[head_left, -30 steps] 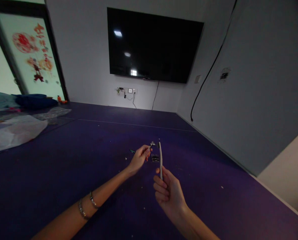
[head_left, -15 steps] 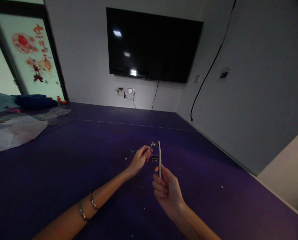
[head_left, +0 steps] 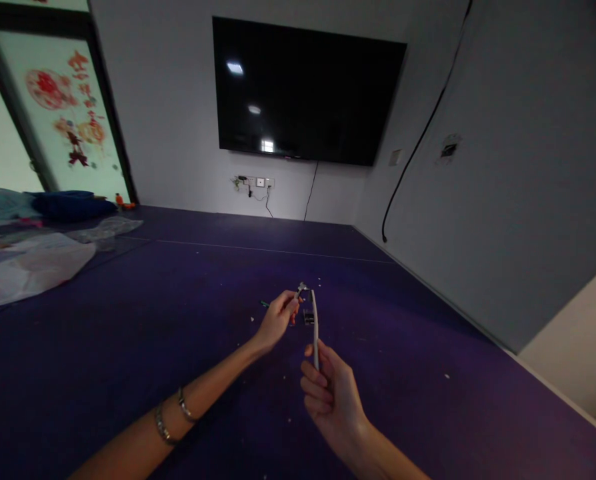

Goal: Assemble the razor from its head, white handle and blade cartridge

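Observation:
My left hand point(head_left: 277, 320) is closed on a small silver metal tool point(head_left: 302, 287), its head sticking up past the fingertips; the exact kind is too small to make out. Upright in my closed right hand point(head_left: 331, 393) is a slim pale toothbrush point(head_left: 315, 327) with dark bristles near its top end. The bristles face the silver tool and are close to it; whether they touch I cannot tell. Below, on the purple surface, lies a small black object point(head_left: 309, 317), partly behind the toothbrush. Something orange-red point(head_left: 293, 320) shows under my left fingers.
A small dark green item point(head_left: 264, 303) and white crumbs lie on the purple surface point(head_left: 203, 287). Plastic sheeting point(head_left: 38, 267) and dark blue cloth point(head_left: 73, 205) are at the left. A black cable point(head_left: 418, 140) hangs along the right wall, and a television point(head_left: 308, 93) is mounted ahead.
My right hand has shifted slightly left and down with the toothbrush. The silver tool in my left hand has moved a little to the left.

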Demonstrator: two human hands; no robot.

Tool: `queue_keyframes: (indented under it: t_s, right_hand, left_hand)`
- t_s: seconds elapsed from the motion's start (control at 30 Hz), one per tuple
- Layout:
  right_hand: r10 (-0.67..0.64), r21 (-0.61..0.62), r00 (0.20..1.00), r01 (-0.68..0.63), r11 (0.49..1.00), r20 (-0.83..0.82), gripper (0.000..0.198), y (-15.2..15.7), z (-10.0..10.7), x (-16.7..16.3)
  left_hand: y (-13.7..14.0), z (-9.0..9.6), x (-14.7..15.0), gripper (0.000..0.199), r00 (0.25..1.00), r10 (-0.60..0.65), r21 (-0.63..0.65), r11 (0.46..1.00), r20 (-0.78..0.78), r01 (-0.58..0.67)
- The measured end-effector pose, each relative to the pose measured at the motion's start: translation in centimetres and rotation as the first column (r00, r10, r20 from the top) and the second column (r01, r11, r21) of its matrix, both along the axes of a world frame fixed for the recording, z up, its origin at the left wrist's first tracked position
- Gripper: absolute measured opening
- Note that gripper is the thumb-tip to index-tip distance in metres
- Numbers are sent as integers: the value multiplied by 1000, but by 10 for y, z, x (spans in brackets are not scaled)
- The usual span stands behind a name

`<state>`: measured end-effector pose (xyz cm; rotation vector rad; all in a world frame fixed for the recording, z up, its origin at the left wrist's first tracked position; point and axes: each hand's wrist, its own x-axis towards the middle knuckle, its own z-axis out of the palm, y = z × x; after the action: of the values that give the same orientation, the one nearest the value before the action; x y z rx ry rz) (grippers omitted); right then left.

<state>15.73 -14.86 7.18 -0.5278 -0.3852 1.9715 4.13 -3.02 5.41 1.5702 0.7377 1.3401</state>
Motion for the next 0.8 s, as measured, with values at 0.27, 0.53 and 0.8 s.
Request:
queue_keyframes:
  t_s: [0.27, 0.53, 0.8]
  right_hand:
    - [-4, 13, 1000, 4, 1000, -23, 15, 6, 9, 2]
    - [9, -9, 999, -9, 1000, -36, 16, 0, 6, 3]
    - [25, -34, 998, -27, 999, -57, 16, -5, 2, 3]
  left_hand:
    - [-1, -2, 1, 29, 1000, -18, -11, 1000, -16, 18]
    - [-2, -3, 0, 28, 1000, -7, -21, 1000, -3, 7]
    - [-6, -4, 0, 26, 1000, -1, -4, 1000, -23, 1]
